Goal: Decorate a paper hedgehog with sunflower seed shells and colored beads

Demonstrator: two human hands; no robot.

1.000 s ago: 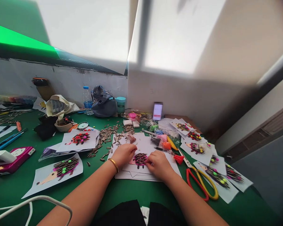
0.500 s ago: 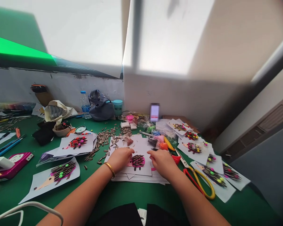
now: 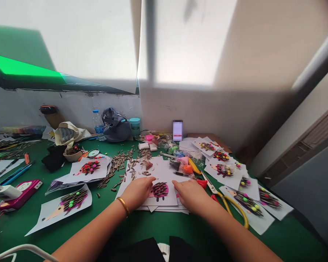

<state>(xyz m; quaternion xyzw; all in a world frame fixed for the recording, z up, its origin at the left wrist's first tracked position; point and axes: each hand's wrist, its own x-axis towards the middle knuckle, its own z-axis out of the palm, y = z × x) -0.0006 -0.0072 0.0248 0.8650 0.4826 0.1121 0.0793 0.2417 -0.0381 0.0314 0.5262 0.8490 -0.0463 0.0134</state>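
Observation:
A sheet of paper with a pink hedgehog picture (image 3: 160, 190), its back covered in sunflower seeds, lies in front of me on a stack of white papers (image 3: 166, 209). My left hand (image 3: 137, 192), a gold bangle at its wrist, is closed at the sheet's left side with fingers pinched together. At the right edge my right hand (image 3: 190, 193) is closed too, thumb and forefinger against the paper. The fingers' undersides are hidden. Loose sunflower seeds (image 3: 119, 163) are scattered beyond my left hand. A black pen (image 3: 182, 174) lies just beyond the right one.
Yellow-handled scissors (image 3: 218, 193) and several finished hedgehog pictures (image 3: 225, 171) lie to the right. Another hedgehog picture (image 3: 62, 209) and a magenta power strip (image 3: 20, 194) are on the left. Clay packets (image 3: 182, 165), a phone (image 3: 177, 130), a bag (image 3: 114, 127) and a water bottle (image 3: 97, 123) stand farther back.
The camera view has shifted slightly. Both hands remain at the sides of the hedgehog picture, and the picture has been drawn slightly nearer. A black pen beyond my right hand shows more fully.

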